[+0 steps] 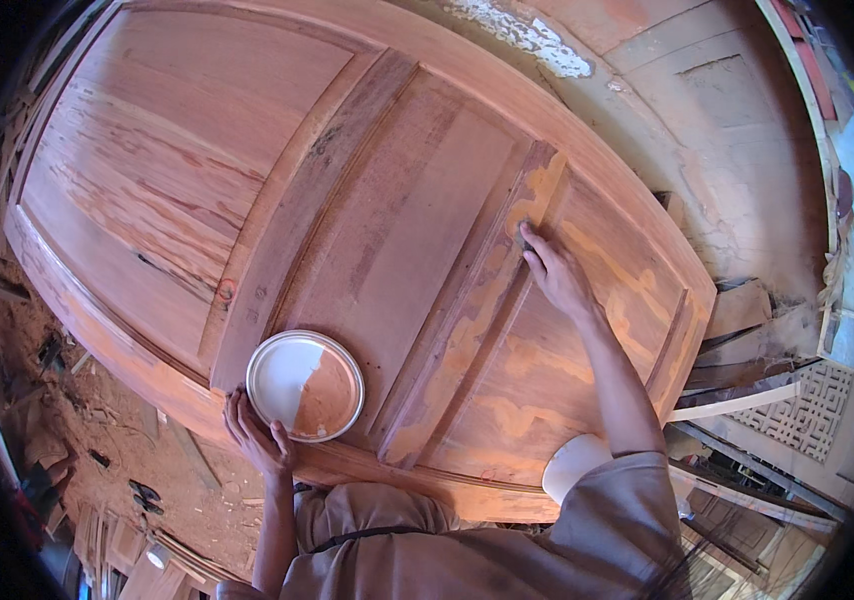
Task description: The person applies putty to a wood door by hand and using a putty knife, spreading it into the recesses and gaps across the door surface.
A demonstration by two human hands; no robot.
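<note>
A large reddish-brown wooden panelled door (pixel 377 215) lies flat in front of me. Pale orange filler paste (pixel 492 300) is smeared in patches over its right rail and right panel. My right hand (pixel 555 270) presses its fingertips to that rail, pinching a small dark thing (pixel 524 234) that I cannot make out. My left hand (pixel 258 436) grips the near left rim of a round white lid (pixel 280 378), which rests on the door. Orange-brown paste (pixel 329 392) covers the right half of the lid.
A white tub (pixel 575 464) stands by the door's near right edge, partly behind my right sleeve. Sawdust and wood scraps cover the floor (pixel 187 490) at left. Beyond the door lies a dusty wooden board (pixel 727 150); a carved lattice panel (pixel 807 410) is at right.
</note>
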